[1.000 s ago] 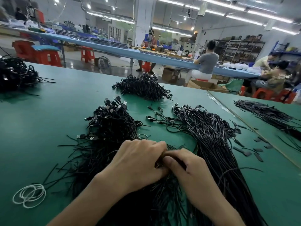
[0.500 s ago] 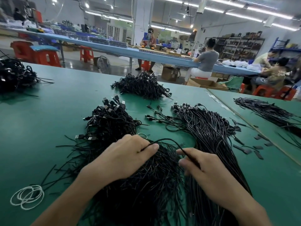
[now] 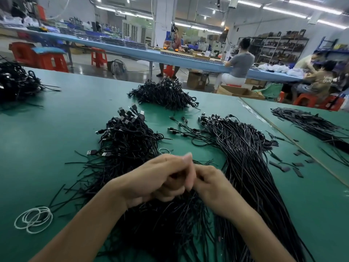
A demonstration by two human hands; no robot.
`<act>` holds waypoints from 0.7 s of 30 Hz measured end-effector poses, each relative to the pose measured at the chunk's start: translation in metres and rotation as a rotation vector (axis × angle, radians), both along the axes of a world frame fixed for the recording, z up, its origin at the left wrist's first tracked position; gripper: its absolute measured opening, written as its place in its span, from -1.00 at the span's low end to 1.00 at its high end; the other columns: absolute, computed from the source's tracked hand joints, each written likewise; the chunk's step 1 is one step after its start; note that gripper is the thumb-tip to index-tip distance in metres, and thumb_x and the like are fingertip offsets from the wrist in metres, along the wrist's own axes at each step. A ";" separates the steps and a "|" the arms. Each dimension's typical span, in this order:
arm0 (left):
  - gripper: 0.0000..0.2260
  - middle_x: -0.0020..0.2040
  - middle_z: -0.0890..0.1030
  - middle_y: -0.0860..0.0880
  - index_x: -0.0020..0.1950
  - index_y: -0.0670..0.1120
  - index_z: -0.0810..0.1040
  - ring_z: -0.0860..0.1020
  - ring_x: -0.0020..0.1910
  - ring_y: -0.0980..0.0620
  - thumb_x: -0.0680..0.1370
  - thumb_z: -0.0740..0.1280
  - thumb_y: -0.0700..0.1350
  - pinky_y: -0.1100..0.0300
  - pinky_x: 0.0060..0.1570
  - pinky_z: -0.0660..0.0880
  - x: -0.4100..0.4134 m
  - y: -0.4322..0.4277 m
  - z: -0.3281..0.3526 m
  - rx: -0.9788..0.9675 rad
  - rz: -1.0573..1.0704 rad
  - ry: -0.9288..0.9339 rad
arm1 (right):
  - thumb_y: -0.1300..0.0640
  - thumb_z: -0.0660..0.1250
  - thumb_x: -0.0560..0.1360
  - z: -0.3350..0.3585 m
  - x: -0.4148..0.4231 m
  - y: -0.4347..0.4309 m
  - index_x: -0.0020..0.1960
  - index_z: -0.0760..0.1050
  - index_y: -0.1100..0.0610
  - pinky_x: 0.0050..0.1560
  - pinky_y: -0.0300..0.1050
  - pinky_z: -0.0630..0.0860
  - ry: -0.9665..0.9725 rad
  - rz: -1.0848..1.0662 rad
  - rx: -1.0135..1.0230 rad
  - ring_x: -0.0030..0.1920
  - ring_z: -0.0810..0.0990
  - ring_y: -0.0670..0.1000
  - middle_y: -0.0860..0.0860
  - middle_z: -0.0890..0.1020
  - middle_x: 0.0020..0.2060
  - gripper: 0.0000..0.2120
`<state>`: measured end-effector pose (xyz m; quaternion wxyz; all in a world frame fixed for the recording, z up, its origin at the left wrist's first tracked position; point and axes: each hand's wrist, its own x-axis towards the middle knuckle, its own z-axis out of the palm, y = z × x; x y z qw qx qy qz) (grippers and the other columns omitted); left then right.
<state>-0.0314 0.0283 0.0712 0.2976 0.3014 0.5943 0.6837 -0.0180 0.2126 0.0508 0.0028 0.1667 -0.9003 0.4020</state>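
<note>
My left hand (image 3: 156,178) and right hand (image 3: 215,188) are curled, fingertips meeting just above the loose cables (image 3: 170,224) nearest me, though blur means I cannot tell whether I pinch one. I judge much is left: this tangle and the long sheaf (image 3: 245,157) beside it lie untied, and the white rubber bands (image 3: 34,219) are unused. Beyond, the plug-topped heap (image 3: 128,137) and the far pile (image 3: 166,93) look gathered.

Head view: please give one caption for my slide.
Left hand and right hand meet over black cables on a green table; white rubber bands lie nearby.
</note>
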 end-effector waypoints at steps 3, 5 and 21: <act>-0.56 -0.50 0.21 0.09 -0.21 -0.08 0.63 0.15 -0.55 0.16 0.62 0.15 0.17 0.33 -0.60 0.15 -0.004 0.005 -0.001 0.287 0.185 -0.171 | -0.18 0.14 0.58 -0.008 0.009 -0.016 -0.18 0.48 -0.11 -0.35 0.12 0.42 0.017 0.090 0.079 -0.43 0.32 -0.04 -0.05 0.41 -0.45 -0.74; -0.56 -0.46 0.29 0.08 -0.12 -0.10 0.71 0.23 -0.53 0.16 0.62 0.13 0.12 0.33 -0.60 0.23 -0.009 0.007 -0.003 0.393 0.336 -0.253 | -0.18 0.11 0.62 -0.011 0.015 -0.021 -0.17 0.41 -0.04 -0.35 0.13 0.41 0.037 0.118 0.107 -0.44 0.33 -0.04 -0.05 0.42 -0.44 -0.70; -0.45 -0.52 0.21 0.06 -0.41 -0.05 0.46 0.18 -0.58 0.12 0.64 0.05 0.23 0.33 -0.55 0.15 0.005 0.016 -0.006 -0.195 0.216 0.052 | -0.09 0.48 0.34 0.023 0.003 0.010 -0.27 0.65 0.06 -0.37 -0.25 0.41 0.213 -0.032 -0.454 -0.40 0.46 -0.12 -0.02 0.60 -0.43 -0.79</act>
